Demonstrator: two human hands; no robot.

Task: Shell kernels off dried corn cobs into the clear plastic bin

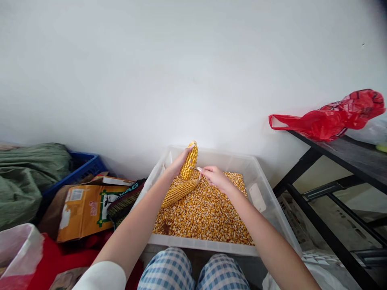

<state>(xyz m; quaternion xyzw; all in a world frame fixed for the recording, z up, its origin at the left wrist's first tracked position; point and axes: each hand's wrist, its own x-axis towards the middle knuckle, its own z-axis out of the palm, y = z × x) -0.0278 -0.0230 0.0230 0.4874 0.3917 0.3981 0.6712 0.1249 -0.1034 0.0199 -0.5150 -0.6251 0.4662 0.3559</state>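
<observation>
My left hand (180, 159) is wrapped round an upright ear of corn (190, 163), gripping its upper left side. Some kernels look gone from the middle of that ear. In a pinch, my right hand (213, 177) holds a thin, pointed metal tool (194, 168), its tip against the ear's kernels. The tool's handle is hidden by the fingers, so its exact kind is unclear. Below both hands, a second corn cob (179, 193) lies on loose corn kernels (208, 213) that fill part of a clear plastic bin (260, 169).
A dark metal-framed table (341, 155) stands at the right with a red plastic bag (338, 117) on it. To the left are a cardboard box (83, 209), a blue crate (87, 165) and a green cloth (30, 177). A white wall rises behind the bin.
</observation>
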